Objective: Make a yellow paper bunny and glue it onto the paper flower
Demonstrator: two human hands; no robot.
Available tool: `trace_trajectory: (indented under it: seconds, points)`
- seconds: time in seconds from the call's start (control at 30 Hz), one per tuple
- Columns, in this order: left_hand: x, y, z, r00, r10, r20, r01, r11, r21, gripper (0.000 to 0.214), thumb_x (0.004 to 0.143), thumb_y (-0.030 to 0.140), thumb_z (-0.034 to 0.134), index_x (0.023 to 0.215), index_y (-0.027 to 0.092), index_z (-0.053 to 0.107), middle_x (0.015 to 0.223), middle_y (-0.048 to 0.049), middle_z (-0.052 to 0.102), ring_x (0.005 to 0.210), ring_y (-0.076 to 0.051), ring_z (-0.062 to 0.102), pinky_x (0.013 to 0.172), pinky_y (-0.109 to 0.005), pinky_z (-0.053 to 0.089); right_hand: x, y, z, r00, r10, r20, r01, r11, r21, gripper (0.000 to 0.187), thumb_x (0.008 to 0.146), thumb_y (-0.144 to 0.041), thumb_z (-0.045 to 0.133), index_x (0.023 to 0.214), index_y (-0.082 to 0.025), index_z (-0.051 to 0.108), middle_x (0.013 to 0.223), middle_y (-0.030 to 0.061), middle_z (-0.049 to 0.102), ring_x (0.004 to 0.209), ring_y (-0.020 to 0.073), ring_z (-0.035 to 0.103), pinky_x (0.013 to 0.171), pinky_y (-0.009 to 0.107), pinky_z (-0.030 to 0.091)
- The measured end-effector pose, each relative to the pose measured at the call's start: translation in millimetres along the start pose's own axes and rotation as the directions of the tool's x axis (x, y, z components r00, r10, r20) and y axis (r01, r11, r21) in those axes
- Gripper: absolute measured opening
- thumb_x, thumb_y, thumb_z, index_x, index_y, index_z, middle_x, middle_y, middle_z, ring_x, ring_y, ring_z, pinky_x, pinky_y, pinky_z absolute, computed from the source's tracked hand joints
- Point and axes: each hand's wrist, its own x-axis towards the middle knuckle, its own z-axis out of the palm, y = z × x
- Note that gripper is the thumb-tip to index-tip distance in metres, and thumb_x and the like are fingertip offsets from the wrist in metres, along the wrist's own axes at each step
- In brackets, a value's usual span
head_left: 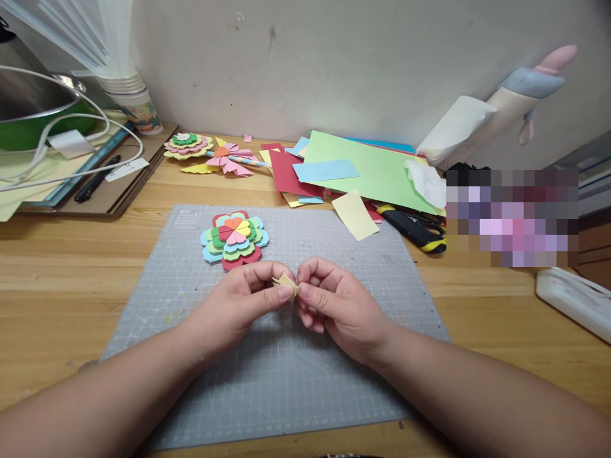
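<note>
Between my two hands is a small folded piece of cream paper point(285, 284), its layers fanning apart at the left end. My left hand point(255, 289) pinches it with thumb and forefinger. The thumb and forefinger of my right hand point(334, 296) close on its right corner; the other fingers curl below. Both hands are above a grey cutting mat point(191, 381). Just behind my left hand lies a layered paper flower point(233, 236) in red, blue, green, pink, orange and yellow. A loose cream paper rectangle point(356, 215) rests at the mat's back edge.
Behind the mat are a light green sheet point(363, 168), a blue strip point(326, 170), red paper point(291, 175) and other paper flowers point(231, 159). Black-and-yellow-handled scissors point(415, 230) lie at the right. Paper cups point(136, 108), a pen point(98, 179) and a white cable stand left; a white power strip point(573, 302) lies right.
</note>
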Motion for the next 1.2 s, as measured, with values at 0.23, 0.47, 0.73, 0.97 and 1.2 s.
trace_trajectory:
  seconds: [0.23, 0.47, 0.73, 0.97, 1.2]
  points:
    - [1.5, 1.4, 2.2, 0.996, 0.030, -0.081, -0.023, 0.996, 0.088, 0.015, 0.084, 0.029, 0.065, 0.078, 0.018, 0.058, 0.073, 0.0014, 0.059, 0.072, -0.013, 0.059, 0.071, -0.026, 0.045, 0.6, -1.7, 0.8, 0.998, -0.024, -0.050, 0.017, 0.989, -0.144, 0.027, 0.076, -0.037, 0.075, 0.076, -0.020, 0.054, 0.057, -0.0078, 0.053, 0.046, 0.0056, 0.045, 0.040, 0.017, 0.030]
    - [-2.0, 7.6, 8.6, 0.938, 0.290, -0.189, -0.137, 0.812, 0.567, 0.010, 0.084, 0.025, 0.061, 0.076, 0.019, 0.060, 0.076, 0.0008, 0.056, 0.074, -0.013, 0.052, 0.069, -0.026, 0.043, -10.9, -2.1, 7.3, 0.902, -0.402, -0.158, 0.249, 0.783, -0.569, 0.007, 0.082, -0.025, 0.066, 0.078, -0.019, 0.067, 0.066, -0.0025, 0.063, 0.056, 0.0088, 0.052, 0.052, 0.022, 0.043]
    - [-3.8, 8.0, 9.9, 0.914, 0.372, -0.164, -0.169, 0.715, 0.679, 0.011, 0.085, 0.021, 0.058, 0.075, 0.019, 0.060, 0.075, 0.0020, 0.058, 0.073, -0.011, 0.053, 0.068, -0.024, 0.042, -13.4, -0.3, 8.1, 0.852, -0.519, -0.060, 0.339, 0.637, -0.692, 0.011, 0.084, -0.020, 0.062, 0.085, -0.019, 0.073, 0.076, 0.0027, 0.072, 0.064, 0.0134, 0.062, 0.058, 0.027, 0.050]
    - [-4.1, 3.8, 8.4, 0.943, 0.232, -0.238, -0.096, 0.876, 0.473, 0.008, 0.084, 0.025, 0.062, 0.079, 0.019, 0.060, 0.075, 0.0030, 0.059, 0.071, -0.010, 0.056, 0.066, -0.021, 0.045, -11.9, 3.0, 5.7, 0.853, -0.518, -0.060, 0.361, 0.670, -0.648, 0.008, 0.082, -0.019, 0.063, 0.083, -0.019, 0.072, 0.069, 0.0003, 0.068, 0.058, 0.0111, 0.060, 0.053, 0.024, 0.048]
    - [-0.1, 2.5, 7.9, 0.950, 0.200, -0.241, -0.117, 0.940, 0.321, 0.013, 0.079, 0.022, 0.069, 0.079, 0.019, 0.057, 0.073, 0.0049, 0.059, 0.068, -0.007, 0.058, 0.064, -0.018, 0.048, -11.7, 1.7, 8.0, 0.897, -0.435, -0.074, 0.345, 0.797, -0.495, 0.005, 0.078, -0.018, 0.067, 0.080, -0.020, 0.071, 0.068, -0.0016, 0.067, 0.060, 0.0098, 0.060, 0.056, 0.024, 0.049]
